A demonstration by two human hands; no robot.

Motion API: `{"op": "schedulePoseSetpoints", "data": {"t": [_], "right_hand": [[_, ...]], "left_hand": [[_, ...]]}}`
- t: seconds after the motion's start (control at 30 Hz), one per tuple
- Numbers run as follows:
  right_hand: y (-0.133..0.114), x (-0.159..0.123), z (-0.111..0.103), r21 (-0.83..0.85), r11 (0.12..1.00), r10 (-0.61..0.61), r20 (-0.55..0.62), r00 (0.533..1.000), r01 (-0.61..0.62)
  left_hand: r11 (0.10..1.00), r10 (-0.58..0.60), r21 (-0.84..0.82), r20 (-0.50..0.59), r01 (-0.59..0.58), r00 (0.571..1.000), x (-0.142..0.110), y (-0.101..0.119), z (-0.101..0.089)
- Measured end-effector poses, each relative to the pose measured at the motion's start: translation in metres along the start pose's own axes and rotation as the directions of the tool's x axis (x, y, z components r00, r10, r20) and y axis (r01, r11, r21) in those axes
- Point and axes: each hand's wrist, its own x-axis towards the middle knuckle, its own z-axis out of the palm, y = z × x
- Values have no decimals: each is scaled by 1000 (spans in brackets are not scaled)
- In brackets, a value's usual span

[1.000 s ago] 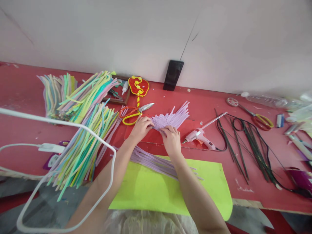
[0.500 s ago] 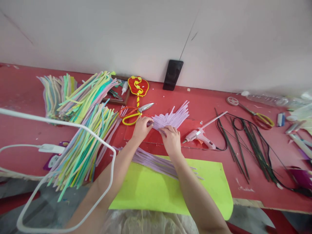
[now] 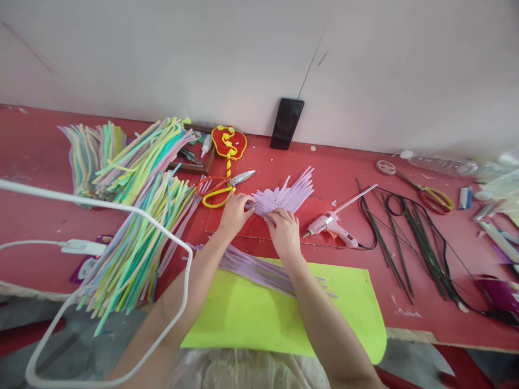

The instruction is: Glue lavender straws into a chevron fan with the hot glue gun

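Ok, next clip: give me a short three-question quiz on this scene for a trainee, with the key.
1. True or false: the left hand and the right hand both touch the fanned purple strips.
2. Which is nearest the right hand? a) phone b) glue gun c) plastic bottle
3. Fill in the colour: the loose purple strips lie partly on a ____ sheet.

Key: 1 true; 2 b; 3 yellow-green

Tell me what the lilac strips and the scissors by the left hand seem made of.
Lilac strips: matte, perhaps fibre over wire, by their soft-looking edges. Scissors: shiny metal blades, by their silvery glint; smooth coloured handles, probably plastic.
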Motion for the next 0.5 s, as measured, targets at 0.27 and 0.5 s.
{"op": "schedulePoseSetpoints", "data": {"t": [0.27,0.5], "right_hand": [[0,0,0,10,1000,-1,0,1000,1],[0,0,-1,4,1000,-6,4,1000,6]], "left_hand": [[1000,1,-19,2,-1,1000,0,0,-1],[999,-10,-34,-12,9,1000,1,1,0]]}}
